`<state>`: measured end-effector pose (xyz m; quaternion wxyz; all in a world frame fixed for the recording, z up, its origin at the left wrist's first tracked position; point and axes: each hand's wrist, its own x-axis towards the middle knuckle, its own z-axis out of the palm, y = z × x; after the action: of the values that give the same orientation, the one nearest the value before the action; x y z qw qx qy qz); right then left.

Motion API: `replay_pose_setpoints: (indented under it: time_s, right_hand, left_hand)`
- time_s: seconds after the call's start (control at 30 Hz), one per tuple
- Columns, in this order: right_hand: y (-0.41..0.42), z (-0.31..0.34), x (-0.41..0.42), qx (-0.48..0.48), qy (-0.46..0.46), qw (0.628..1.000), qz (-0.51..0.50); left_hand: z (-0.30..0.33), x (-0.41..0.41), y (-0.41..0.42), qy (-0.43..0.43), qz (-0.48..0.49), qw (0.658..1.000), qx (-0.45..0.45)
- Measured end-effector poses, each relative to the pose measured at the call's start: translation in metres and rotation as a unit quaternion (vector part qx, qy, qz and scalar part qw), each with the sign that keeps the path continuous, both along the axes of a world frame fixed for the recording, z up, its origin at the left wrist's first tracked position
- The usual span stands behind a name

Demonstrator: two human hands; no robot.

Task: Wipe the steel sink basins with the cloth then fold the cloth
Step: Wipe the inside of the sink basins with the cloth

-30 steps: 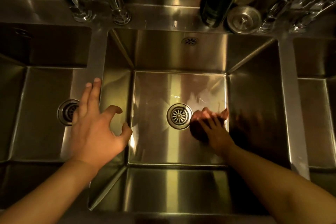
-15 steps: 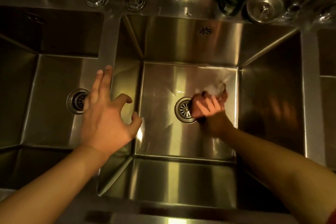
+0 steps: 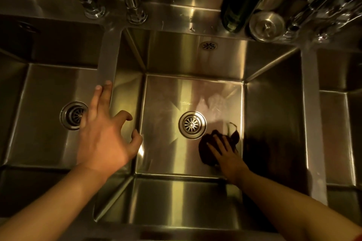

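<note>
A dark reddish cloth lies bunched on the floor of the middle steel basin, to the right of its round drain. My right hand presses down on the cloth with its fingers spread flat. My left hand rests on the steel divider between the left basin and the middle one, fingers extended, thumb and forefinger loosely bent, holding nothing. A damp smear shows on the floor behind the cloth.
Chrome tap stems rise from the back ledge. A dark green bottle and a steel drain plug stand at the back right. A third basin lies at the far right. The left basin has its own drain.
My right hand has dragged the cloth from beside the drain back toward the near right corner of the basin floor. My left hand stays on the divider.
</note>
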<state>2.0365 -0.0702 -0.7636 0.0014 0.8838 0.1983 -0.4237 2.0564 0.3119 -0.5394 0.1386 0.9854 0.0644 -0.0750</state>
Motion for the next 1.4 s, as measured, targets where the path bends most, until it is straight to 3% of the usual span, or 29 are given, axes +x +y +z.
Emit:
replay_pose_setpoints:
  time_s: [0.2, 0.37, 0.5, 0.77, 0.93, 1.07, 1.3, 1.33, 1.4]
  right_hand:
    - [0.004, -0.014, 0.094, -0.007, -0.121, 0.975, -0.185]
    - [0.043, -0.025, 0.172, -0.03, -0.124, 0.943, -0.307]
    - [0.076, -0.024, 0.175, -0.001, -0.159, 0.945, -0.286]
    - [0.158, -0.033, 0.148, 0.138, -0.204, 0.967, -0.065]
    - [0.18, -0.012, 0.131, 0.229, -0.243, 0.942, -0.045]
    - [0.168, 0.028, 0.156, 0.291, -0.321, 0.897, -0.084]
    - [0.12, 0.127, 0.194, 0.298, -0.565, 0.756, -0.142]
    - [0.119, 0.127, 0.2, 0.292, -0.57, 0.756, -0.133]
    - [0.119, 0.116, 0.204, 0.277, -0.526, 0.794, -0.126]
  left_hand:
    - [0.0, 0.0, 0.0, 0.013, -0.002, 1.0, 0.008]
    - [-0.004, 0.0, 0.004, 0.0, -0.005, 1.0, 0.008]
    - [-0.002, 0.0, 0.002, 0.003, -0.003, 1.0, 0.005]
    - [-0.006, -0.002, 0.001, -0.017, -0.007, 1.0, -0.009]
    - [-0.007, -0.004, 0.001, -0.027, -0.009, 1.0, -0.012]
    - [-0.007, -0.003, 0.002, -0.029, -0.015, 0.999, -0.011]
    - [-0.005, -0.002, 0.001, -0.019, -0.008, 1.0, -0.011]
    - [-0.004, -0.002, 0.001, -0.014, -0.007, 1.0, -0.008]
    - [-0.003, -0.002, 0.001, -0.007, -0.007, 1.0, -0.003]
